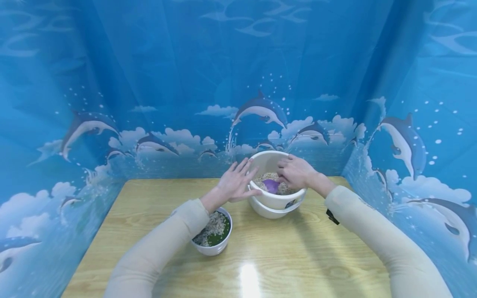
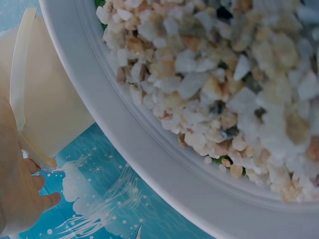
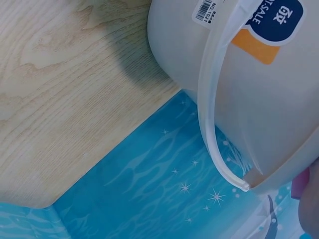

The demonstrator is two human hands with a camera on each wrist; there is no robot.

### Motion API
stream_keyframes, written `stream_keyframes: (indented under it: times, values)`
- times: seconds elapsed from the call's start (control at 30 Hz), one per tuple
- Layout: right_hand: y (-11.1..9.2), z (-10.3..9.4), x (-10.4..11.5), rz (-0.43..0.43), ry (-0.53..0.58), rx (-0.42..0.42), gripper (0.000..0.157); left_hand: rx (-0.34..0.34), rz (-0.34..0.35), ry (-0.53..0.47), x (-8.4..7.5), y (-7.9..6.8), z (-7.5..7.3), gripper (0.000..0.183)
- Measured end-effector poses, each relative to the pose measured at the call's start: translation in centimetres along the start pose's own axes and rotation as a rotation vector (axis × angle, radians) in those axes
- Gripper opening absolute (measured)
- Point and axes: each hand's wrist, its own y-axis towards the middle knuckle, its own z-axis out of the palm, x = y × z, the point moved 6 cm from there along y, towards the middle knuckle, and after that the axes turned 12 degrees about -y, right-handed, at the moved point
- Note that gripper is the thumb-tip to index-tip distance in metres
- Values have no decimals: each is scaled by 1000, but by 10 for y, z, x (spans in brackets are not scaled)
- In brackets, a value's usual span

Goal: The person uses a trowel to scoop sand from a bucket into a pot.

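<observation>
A white bucket (image 1: pixel 275 201) with pale gravel (image 1: pixel 261 180) in it stands toward the back of the table. My right hand (image 1: pixel 295 170) reaches over its right side and grips a purple scoop (image 1: pixel 271 186), whose blade lies in the gravel. In the right wrist view, a bit of the purple scoop (image 3: pixel 300 184) shows beside the hand (image 3: pixel 310 204) at the bucket's rim. My left hand (image 1: pixel 238 182) is at the bucket's left rim, fingers straight and spread. Below the left wrist sits a white pot (image 1: pixel 213 251) holding gravel over green material.
The bucket's white handle (image 3: pixel 208 114) hangs down its outer wall. The wooden table (image 1: pixel 283 256) ends at a blue dolphin-print curtain (image 1: pixel 208 82) on the back and sides. The left forearm partly covers the pot.
</observation>
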Motion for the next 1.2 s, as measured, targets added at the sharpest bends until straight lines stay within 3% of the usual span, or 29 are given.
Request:
stream_keyframes:
  times: [0.73, 1.2]
  values:
    - [-5, 2, -10, 69, 104, 12, 21, -8, 12, -14, -1, 1, 0, 97]
    - [-11, -2, -15, 102, 151, -35, 21, -14, 9, -6, 0, 0, 1, 98]
